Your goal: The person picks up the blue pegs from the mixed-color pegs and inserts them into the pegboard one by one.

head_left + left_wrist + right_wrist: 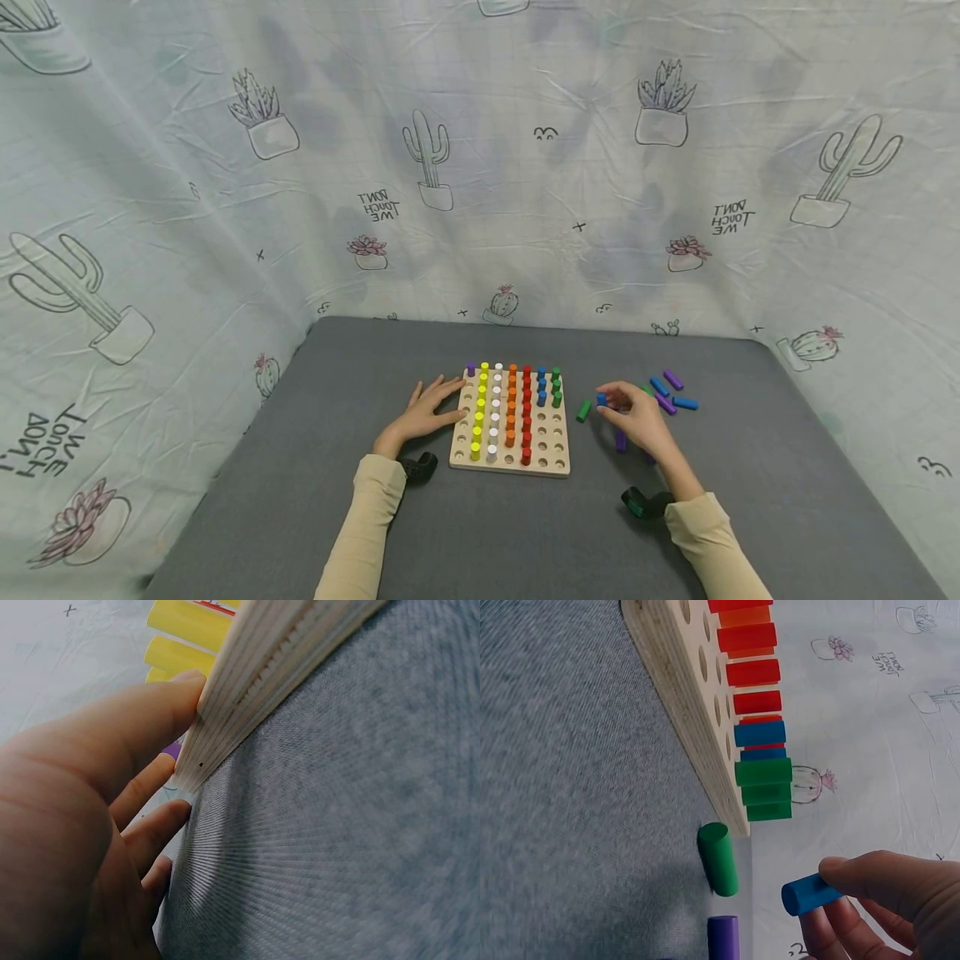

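Observation:
A wooden pegboard lies on the grey table, with yellow, white, orange and red pegs standing in columns. Shorter runs of blue and green pegs fill the far right, and one purple peg stands at the far left corner. My left hand rests against the board's left edge, thumb and fingertips touching it, fingers spread. Right of the board, my right hand pinches a blue peg between thumb and fingers, held up off the table. A green peg lies on the cloth between board and hand.
Loose purple, blue and green pegs lie around and beyond the right hand, among them a blue peg and a purple peg. Behind the table hangs a pale curtain with cactus drawings.

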Demonstrator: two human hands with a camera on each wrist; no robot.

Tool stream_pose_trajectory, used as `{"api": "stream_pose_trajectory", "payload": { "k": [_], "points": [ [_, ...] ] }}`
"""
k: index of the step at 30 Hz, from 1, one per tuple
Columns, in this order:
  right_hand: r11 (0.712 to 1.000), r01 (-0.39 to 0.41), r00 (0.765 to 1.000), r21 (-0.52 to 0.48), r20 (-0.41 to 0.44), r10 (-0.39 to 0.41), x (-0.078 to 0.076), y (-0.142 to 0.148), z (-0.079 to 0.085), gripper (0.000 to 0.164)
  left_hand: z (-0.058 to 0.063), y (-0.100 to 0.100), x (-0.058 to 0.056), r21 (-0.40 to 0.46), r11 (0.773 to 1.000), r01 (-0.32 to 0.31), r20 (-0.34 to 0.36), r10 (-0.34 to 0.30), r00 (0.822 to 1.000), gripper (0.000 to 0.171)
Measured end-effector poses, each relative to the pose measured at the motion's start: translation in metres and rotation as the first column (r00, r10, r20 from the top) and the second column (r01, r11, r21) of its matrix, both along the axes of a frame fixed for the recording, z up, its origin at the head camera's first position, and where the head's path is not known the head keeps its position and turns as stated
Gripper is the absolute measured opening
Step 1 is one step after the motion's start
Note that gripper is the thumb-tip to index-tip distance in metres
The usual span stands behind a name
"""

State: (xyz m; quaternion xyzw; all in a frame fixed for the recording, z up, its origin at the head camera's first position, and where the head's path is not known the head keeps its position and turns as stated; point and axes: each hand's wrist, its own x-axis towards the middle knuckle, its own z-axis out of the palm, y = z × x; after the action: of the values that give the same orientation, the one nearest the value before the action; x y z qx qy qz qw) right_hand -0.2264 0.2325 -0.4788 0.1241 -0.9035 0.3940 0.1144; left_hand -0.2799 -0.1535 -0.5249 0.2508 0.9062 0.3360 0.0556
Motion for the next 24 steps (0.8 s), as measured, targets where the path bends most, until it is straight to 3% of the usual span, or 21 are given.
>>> {"api": "stream_pose_trajectory", "payload": {
  "k": [6, 24],
  "points": [
    [1.000, -0.012, 0.999, -0.022, 0.030, 0.013, -0.001, -0.006, 0.002, 0.029, -0.001, -0.001, 0.000, 0.013, 1.000, 0.011, -0.003, -0.011, 1.000, 0.065],
    [0.998, -0.044, 0.999, -0.049, -0.006, 0.044, -0.006, -0.024, 0.002, 0.027, 0.000, 0.000, -0.001, -0.004, 1.000, -0.008, 0.000, 0.008, 1.000, 0.064]
  ]
}}
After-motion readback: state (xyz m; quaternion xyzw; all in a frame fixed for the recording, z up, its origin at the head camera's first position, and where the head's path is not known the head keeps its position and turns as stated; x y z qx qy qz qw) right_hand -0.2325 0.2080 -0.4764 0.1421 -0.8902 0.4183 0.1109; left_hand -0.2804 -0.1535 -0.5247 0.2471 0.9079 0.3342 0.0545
